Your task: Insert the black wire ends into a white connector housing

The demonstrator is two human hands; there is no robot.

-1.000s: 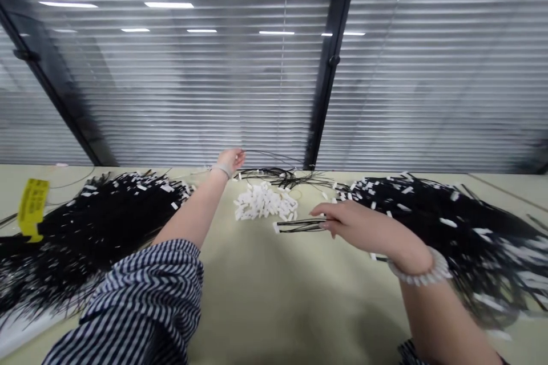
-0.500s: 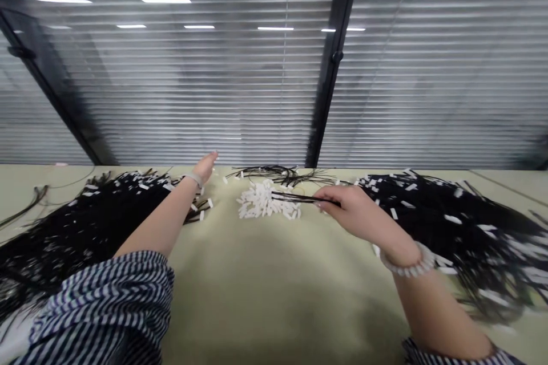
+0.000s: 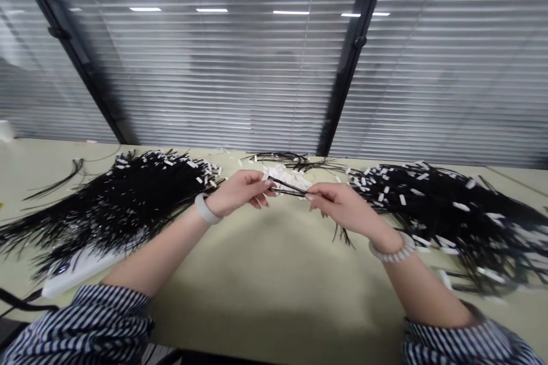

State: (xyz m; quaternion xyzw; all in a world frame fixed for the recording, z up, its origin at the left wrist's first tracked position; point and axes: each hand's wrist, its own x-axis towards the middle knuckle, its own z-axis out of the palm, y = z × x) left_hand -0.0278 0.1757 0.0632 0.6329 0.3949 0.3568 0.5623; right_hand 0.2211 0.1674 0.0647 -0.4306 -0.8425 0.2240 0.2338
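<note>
A few thin black cords [image 3: 287, 186] stretch between my two hands in the head view, just on the near side of a pile of small white pieces [image 3: 295, 175]. My left hand [image 3: 242, 191] pinches the left end of the cords between thumb and fingers. Farther along, my right hand [image 3: 340, 207] is closed on the same cords, and their loose ends hang out below it. Whether a white piece is in the left fingertips I cannot tell. Both hands are held above the table, and they hide part of the pile.
Large heaps of black cords with white ends lie on the left [image 3: 124, 199] and on the right [image 3: 445, 199] of the table [image 3: 257, 285]. Several loose cords [image 3: 291, 158] lie behind the pile. A white object [image 3: 85, 268] sits under the left heap. Window blinds [image 3: 214, 80] stand behind.
My left hand has come back from the far side of the left heap to the middle and taken hold of the cords' end. The right hand still holds them. The view has shifted slightly.
</note>
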